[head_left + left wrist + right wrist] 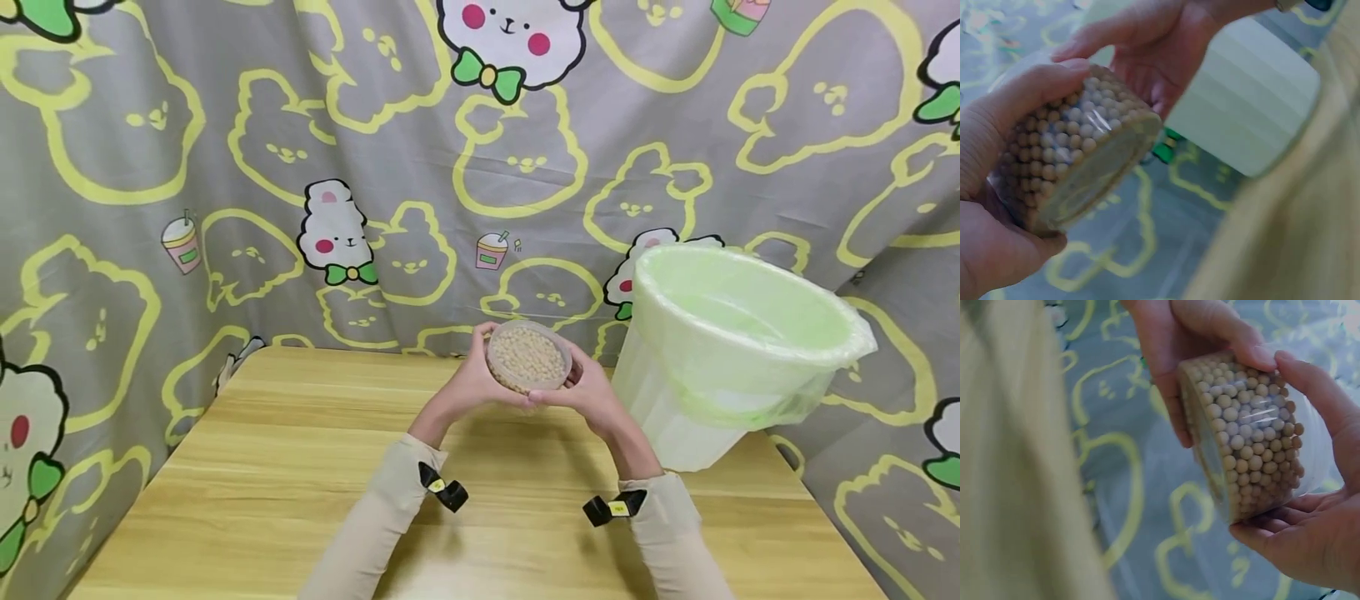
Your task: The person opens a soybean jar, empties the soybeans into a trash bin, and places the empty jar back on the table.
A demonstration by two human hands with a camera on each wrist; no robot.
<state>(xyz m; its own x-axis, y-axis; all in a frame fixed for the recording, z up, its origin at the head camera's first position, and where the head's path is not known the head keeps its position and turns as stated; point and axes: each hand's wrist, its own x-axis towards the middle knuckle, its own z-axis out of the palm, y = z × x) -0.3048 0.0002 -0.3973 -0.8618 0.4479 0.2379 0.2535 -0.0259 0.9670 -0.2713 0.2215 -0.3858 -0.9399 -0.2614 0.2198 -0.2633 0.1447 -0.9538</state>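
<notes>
A clear, round plastic tub (527, 358) of small beige balls (1250, 440), held up above a yellowish wood-grain table (285, 467).
The person's left hand (480, 382) grips the tub's left side, part-open, its thumb and fingers curved around the wall; the right hand (590, 392) clasps the opposite side likewise, the thumb tips close together at the near edge. Farther right stands a white bin (663, 408) with a pale-green translucent plastic liner (795, 392).

Head view from above, forward and down; wrist views close, clear tub (1079, 144) in both
</notes>
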